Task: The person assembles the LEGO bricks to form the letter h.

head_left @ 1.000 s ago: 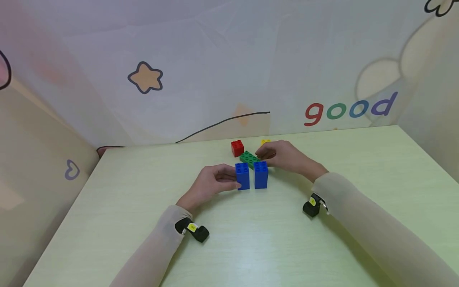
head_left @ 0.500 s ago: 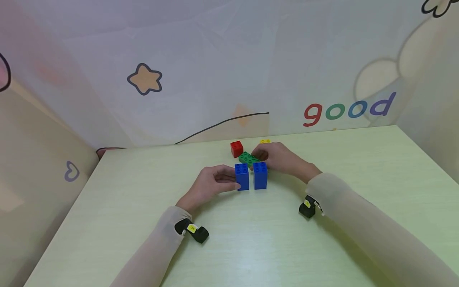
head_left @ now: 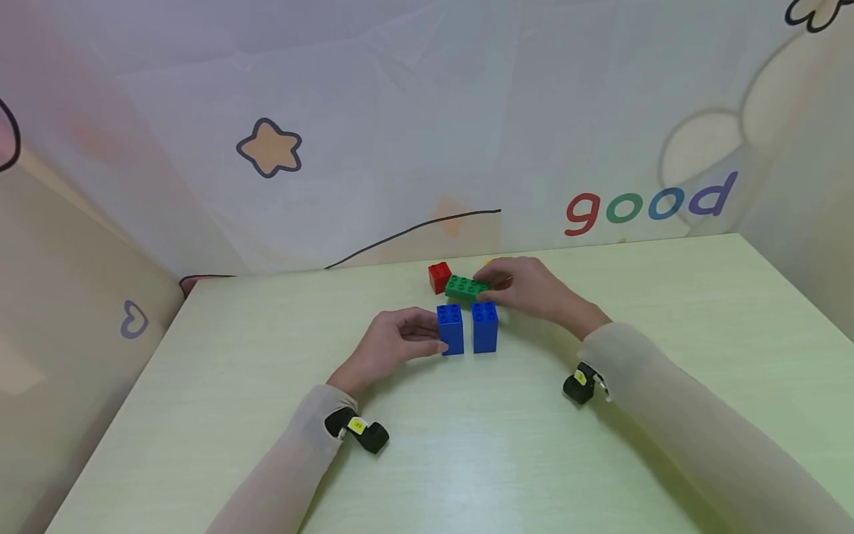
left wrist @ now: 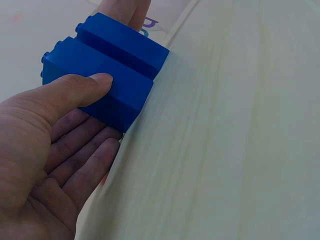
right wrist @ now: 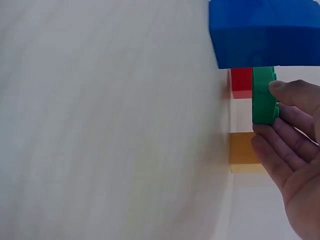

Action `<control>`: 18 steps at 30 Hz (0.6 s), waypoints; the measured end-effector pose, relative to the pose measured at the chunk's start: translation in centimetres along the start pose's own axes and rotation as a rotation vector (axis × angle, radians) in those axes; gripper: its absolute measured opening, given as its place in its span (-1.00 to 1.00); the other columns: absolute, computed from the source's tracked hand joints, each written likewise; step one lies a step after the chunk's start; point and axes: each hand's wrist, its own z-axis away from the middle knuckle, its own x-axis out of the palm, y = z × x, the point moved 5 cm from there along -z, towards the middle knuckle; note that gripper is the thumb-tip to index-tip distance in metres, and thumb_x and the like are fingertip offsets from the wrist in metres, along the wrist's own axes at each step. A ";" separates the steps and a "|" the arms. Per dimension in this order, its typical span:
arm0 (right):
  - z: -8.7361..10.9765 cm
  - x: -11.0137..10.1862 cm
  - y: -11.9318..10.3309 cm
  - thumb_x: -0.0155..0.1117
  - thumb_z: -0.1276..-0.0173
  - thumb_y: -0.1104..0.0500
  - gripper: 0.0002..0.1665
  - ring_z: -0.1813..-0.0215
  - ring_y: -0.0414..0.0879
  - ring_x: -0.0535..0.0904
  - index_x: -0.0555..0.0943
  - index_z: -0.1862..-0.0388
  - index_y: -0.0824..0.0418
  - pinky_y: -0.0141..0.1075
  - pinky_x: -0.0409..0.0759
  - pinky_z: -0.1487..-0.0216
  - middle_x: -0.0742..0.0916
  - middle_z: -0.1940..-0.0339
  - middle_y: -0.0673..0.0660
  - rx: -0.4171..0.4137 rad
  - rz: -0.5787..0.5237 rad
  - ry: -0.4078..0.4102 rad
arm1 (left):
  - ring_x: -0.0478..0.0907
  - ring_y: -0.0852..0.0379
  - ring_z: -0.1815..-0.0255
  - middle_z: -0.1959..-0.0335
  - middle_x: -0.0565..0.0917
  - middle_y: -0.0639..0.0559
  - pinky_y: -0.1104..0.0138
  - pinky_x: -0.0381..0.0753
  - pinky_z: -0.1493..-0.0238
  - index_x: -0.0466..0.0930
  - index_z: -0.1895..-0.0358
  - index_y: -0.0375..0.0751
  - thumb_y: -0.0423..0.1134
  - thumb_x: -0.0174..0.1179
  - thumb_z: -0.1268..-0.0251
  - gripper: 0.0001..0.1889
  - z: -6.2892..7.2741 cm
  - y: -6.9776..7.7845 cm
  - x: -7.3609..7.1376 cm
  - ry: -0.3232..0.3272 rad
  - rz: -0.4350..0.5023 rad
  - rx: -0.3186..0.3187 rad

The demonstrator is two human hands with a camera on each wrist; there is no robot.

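Observation:
Two tall blue blocks stand upright side by side with a narrow gap. My left hand holds the left blue block, thumb on its near face and fingers behind, as the left wrist view shows. The right blue block stands free of both hands. Behind them my right hand pinches the right end of a green studded brick between thumb and fingers. In the right wrist view the green brick hangs above the table surface.
A red block sits behind the green brick, near the table's back edge. A yellow block is mostly hidden behind my right hand in the head view. A printed backdrop rises behind the table.
My right hand has taken hold of the green brick, raised it and turned it more crosswise. The left hand and both blue blocks have stayed in place.

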 end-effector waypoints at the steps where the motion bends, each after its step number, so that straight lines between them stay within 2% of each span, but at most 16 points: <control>1: 0.1 -0.2 -0.1 0.47 -0.49 0.20 -0.56 -0.15 0.13 0.71 0.69 -0.28 0.28 0.01 0.69 -0.24 0.79 -0.12 0.21 -0.006 -0.003 0.006 | 0.77 0.01 -0.06 -0.06 0.80 -0.05 0.24 0.72 -0.17 0.71 -0.23 -0.25 -0.32 0.48 -0.37 -0.60 0.0 0.0 0.0 0.001 -0.001 -0.001; 11: 0.9 -2.6 -2.1 0.45 -0.50 0.18 -0.56 -0.18 0.13 0.72 0.69 -0.30 0.26 0.03 0.68 -0.25 0.78 -0.11 0.20 -0.013 -0.094 0.055 | 0.77 0.01 -0.06 -0.07 0.79 -0.06 0.24 0.71 -0.17 0.70 -0.23 -0.27 -0.34 0.47 -0.37 -0.60 0.1 0.1 0.0 0.006 -0.006 -0.007; 18: 1.4 -3.5 -3.4 0.47 -0.49 0.15 -0.56 -0.16 0.09 0.74 0.70 -0.30 0.20 0.04 0.69 -0.23 0.79 -0.08 0.15 -0.043 -0.128 0.096 | 0.77 0.02 -0.06 -0.06 0.79 -0.06 0.25 0.71 -0.17 0.70 -0.24 -0.27 -0.33 0.47 -0.38 -0.60 0.1 0.1 -0.1 0.007 -0.013 -0.002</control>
